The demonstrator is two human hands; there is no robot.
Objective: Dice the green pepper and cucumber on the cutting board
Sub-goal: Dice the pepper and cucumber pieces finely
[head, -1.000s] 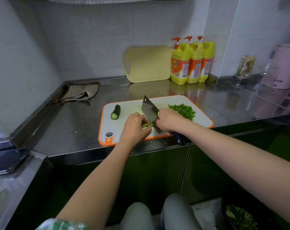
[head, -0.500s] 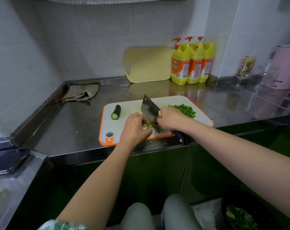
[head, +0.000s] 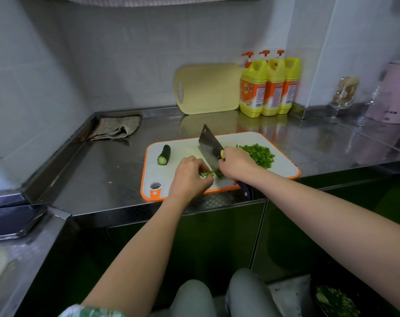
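A white cutting board with an orange rim [head: 286, 167] lies on the steel counter. My right hand [head: 236, 163] grips a cleaver [head: 208, 147] by its handle, blade tilted over the board's middle. My left hand [head: 190, 177] has curled fingers holding down green pepper strips [head: 207, 173] just left of the blade. A heap of diced green pepper [head: 258, 154] lies to the right of my right hand. A short cucumber piece [head: 164, 154] rests at the board's left end.
A yellow cutting board [head: 208, 88] leans on the back wall beside three yellow detergent bottles [head: 268, 85]. A folded cloth [head: 116, 129] lies at the back left. Glasses [head: 343, 97] and a pink appliance [head: 398, 94] stand at right. A dark bowl of chopped greens [head: 334, 300] sits low right.
The cleaver's blade has shifted a little between chops over the pepper strips. Both hands stay in nearly the same place.
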